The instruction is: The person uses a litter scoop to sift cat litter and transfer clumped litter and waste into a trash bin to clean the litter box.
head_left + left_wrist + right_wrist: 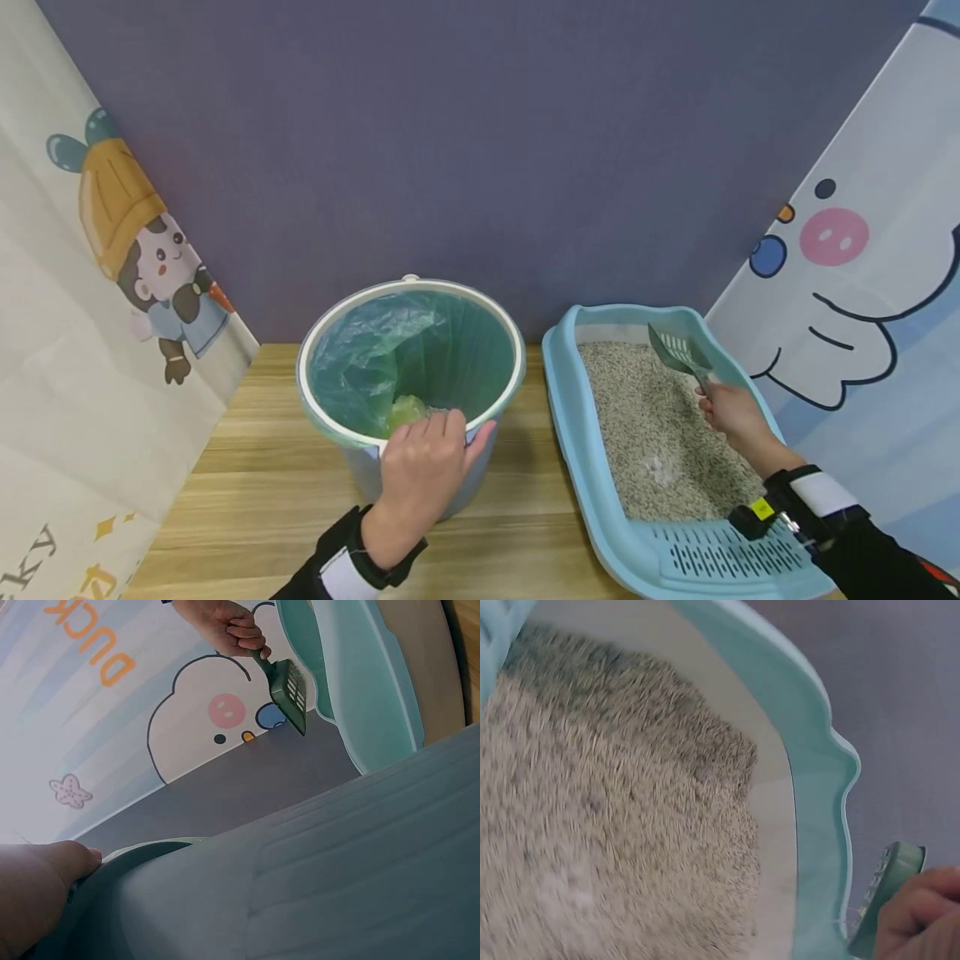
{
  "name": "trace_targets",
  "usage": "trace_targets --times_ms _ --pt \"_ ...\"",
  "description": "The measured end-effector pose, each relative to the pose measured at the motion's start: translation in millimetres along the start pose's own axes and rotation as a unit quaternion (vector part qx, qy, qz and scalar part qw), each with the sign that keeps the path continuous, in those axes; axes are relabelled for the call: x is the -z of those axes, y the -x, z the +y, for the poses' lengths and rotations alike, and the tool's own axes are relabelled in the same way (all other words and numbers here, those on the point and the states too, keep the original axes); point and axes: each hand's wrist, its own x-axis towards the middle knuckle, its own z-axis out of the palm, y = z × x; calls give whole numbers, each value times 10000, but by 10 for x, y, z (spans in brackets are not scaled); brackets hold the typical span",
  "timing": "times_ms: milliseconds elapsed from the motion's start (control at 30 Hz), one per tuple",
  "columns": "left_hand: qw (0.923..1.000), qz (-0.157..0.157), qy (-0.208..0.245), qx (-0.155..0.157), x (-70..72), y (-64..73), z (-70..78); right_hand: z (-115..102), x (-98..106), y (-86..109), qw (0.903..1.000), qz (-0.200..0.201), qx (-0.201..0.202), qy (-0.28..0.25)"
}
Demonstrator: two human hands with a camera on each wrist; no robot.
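My left hand [423,467] grips the near rim of a round trash bin [354,298], fingers over the edge. A green plastic bag lines the bin, and a yellow-green crumpled thing [407,412] lies low inside. In the left wrist view the outer side of the bin [337,855] fills the lower part. My right hand [738,421] holds a green slotted litter scoop [678,350] by its handle, over the far right part of a light blue litter box [566,417]. The right wrist view shows the scoop [889,892] beside the box's edge. No litter load shows on it.
Greyish-beige cat litter [637,417] fills the box, with a whitish patch [662,469] in it. A perforated step [727,550] forms the near end. Bin and box stand side by side on a wooden surface [247,467], before a dark wall [420,150] and printed side panels.
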Motion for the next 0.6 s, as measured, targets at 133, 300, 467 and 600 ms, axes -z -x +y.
trace_targets --times_ms 133,300,467,600 --pt "10000 -4 17 -7 -3 -1 -2 -110 -82 58 9722 1040 586 2015" --pt "10000 -23 41 -14 -6 -3 0 -180 -149 114 9099 1728 1863 3280" --pt "10000 -29 -2 -11 -2 -4 -5 -161 -213 129 8529 2179 2419 4081" --pt "10000 -19 -8 -8 1 -4 -8 -181 -193 122 9132 1656 1703 3312"
